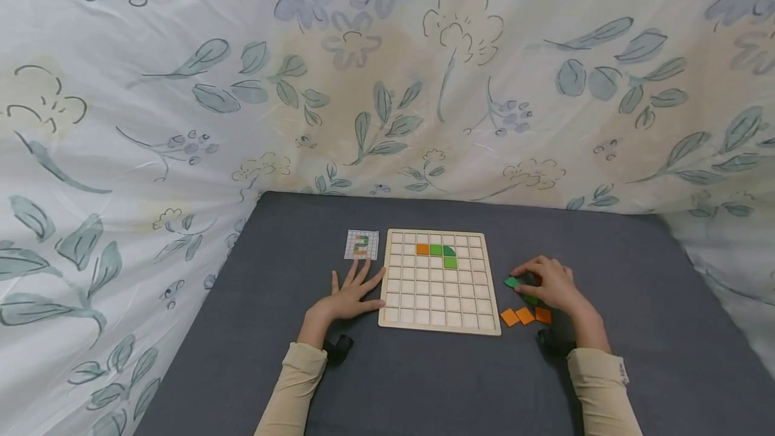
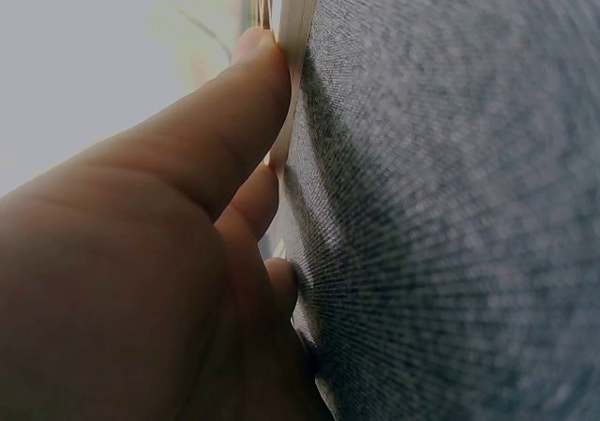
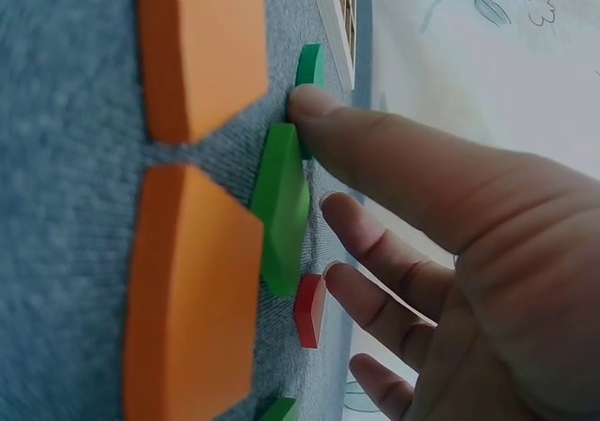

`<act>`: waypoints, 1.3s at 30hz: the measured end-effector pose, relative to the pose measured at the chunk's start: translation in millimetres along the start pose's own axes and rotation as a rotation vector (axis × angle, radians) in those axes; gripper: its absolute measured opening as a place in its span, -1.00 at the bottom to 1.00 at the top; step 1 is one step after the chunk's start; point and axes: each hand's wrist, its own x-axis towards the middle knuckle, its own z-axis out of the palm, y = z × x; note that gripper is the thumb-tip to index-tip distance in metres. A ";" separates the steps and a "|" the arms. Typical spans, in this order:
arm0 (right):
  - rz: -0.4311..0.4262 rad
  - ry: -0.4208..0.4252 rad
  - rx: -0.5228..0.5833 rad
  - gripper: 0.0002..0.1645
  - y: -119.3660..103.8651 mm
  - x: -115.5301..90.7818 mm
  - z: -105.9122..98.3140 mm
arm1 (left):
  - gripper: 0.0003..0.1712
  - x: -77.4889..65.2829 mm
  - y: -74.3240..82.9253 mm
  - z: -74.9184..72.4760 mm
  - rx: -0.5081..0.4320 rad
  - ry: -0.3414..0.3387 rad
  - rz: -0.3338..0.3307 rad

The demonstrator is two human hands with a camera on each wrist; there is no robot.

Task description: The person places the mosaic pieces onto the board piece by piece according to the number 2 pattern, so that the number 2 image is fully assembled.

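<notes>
Board: pale wooden grid (image 1: 437, 303), toward the counter's (image 1: 448, 382) far edge; four pieces (image 1: 436, 250) in its far cells, one orange, three green.
Card: small printed pattern (image 1: 361, 245), just off the board's far-left corner.
Left hand (image 1: 348, 296): grip wide, fingers spread, thumb touching the board's left edge.
Right hand (image 1: 552, 282): grip narrow, finger and thumb pinching a dark green piece (image 1: 511, 282) beside the board's right edge; lifted or not, cannot tell.
Loose pieces: three orange squares (image 1: 525, 315) by the near-right corner; green piece (image 1: 530, 300) and red piece (image 3: 307, 308) close to the right hand.
Slip risk: thin piece could twist loose if only its rim is caught.
Scatter risk: a low wrist sweep could drag neighbours.
Skid risk: uneven left-hand pressure might slide the board.
</notes>
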 end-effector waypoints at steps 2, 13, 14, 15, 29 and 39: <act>-0.015 0.004 -0.008 -0.72 -0.5 0.0 0.2 | -0.18 0.4 0.2 0.4 0.002 -0.001 -0.007; -0.037 0.022 -0.009 -0.73 -4.9 0.8 2.2 | -0.18 1.2 -0.9 1.6 0.011 0.006 -0.009; -0.037 0.022 -0.007 -0.73 -5.0 0.8 2.4 | -0.18 1.5 -1.4 1.5 0.009 0.002 -0.009; -0.037 0.024 -0.007 -0.73 -5.2 1.0 2.6 | -0.18 1.7 -1.8 1.4 0.007 -0.003 -0.009; -0.070 0.029 0.032 -0.72 -9.4 4.3 7.6 | -0.18 0.1 -0.9 0.5 -0.008 0.000 0.002; -0.106 0.031 0.049 -0.72 -15.9 7.3 11.2 | -0.16 2.8 -4.0 3.1 -0.005 -0.007 0.002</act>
